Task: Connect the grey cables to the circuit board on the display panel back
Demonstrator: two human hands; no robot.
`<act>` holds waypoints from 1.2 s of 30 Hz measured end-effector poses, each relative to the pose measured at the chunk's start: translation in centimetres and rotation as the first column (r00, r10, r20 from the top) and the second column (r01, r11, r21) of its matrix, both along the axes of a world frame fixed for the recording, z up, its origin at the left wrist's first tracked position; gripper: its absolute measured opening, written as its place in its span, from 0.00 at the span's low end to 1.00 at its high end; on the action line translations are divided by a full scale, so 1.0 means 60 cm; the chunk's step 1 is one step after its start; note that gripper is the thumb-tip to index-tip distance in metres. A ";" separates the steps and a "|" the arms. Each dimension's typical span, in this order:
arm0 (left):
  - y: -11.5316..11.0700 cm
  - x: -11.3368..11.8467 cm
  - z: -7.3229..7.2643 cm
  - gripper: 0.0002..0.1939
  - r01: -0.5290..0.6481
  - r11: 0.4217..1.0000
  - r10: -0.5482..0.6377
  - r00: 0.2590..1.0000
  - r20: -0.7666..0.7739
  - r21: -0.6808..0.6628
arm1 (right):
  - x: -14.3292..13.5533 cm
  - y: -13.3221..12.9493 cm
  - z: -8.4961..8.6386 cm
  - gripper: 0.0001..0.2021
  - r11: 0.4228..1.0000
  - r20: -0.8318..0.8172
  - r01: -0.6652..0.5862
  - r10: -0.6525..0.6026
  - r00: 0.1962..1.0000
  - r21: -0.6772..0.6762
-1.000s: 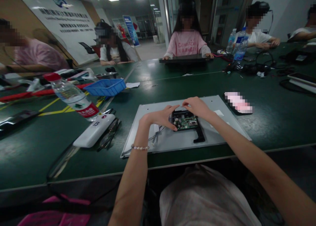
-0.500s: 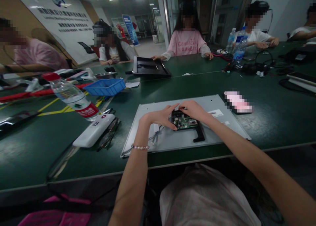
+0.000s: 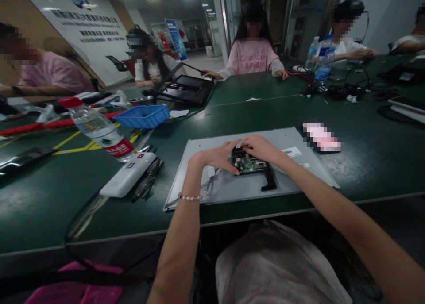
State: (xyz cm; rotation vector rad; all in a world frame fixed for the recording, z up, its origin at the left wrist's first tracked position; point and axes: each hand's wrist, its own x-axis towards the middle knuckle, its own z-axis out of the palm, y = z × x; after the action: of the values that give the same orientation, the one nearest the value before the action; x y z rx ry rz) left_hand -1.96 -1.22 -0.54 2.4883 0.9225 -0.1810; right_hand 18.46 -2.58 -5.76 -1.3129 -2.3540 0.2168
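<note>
A green circuit board [image 3: 251, 163] in a black plastic frame [image 3: 269, 182] lies on a flat grey metal panel [image 3: 285, 141]. My left hand [image 3: 221, 157] is at the board's left side, thumb and fingers spread around its edge and touching the frame. My right hand [image 3: 259, 145] is at the top edge of the board, its fingers bent and pressed together; whatever they pinch is too small to make out. Thin grey cables with a white connector [image 3: 211, 173] lie on the panel beside my left wrist.
Left of the panel are a white power bank [image 3: 128, 175], glasses [image 3: 148, 180], a tilted water bottle [image 3: 99, 131] and a blue basket [image 3: 142, 117]. A phone [image 3: 321, 137] lies to the right. Across the table, a person's hand [image 3: 212, 75] touches a black frame [image 3: 189, 90].
Across the table, the black piece has shifted left, and a thin frame now stands raised from it beside the person's hand. My hands have stayed almost in place.
</note>
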 end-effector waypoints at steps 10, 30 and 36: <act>-0.001 -0.002 0.003 0.62 -0.015 1.000 0.015 1.000 0.005 -0.021 | 0.054 -0.025 0.036 0.15 0.997 -0.065 0.077 -0.076 0.995 0.018; -0.012 0.010 0.016 0.55 0.137 0.990 -0.142 0.972 0.185 0.039 | 0.190 -0.094 0.015 0.10 0.908 -0.103 0.209 -0.262 0.959 -0.363; -0.010 0.017 0.014 0.49 0.151 0.985 -0.168 0.958 0.231 0.087 | 0.176 -0.103 0.014 0.11 0.913 -0.109 0.205 -0.257 0.960 -0.352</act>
State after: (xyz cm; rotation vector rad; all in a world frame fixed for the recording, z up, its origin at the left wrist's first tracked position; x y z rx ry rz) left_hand -0.94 -1.85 0.29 2.5774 0.6390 0.0979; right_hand 29.04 -8.75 -4.93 -1.6557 -2.0700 0.6481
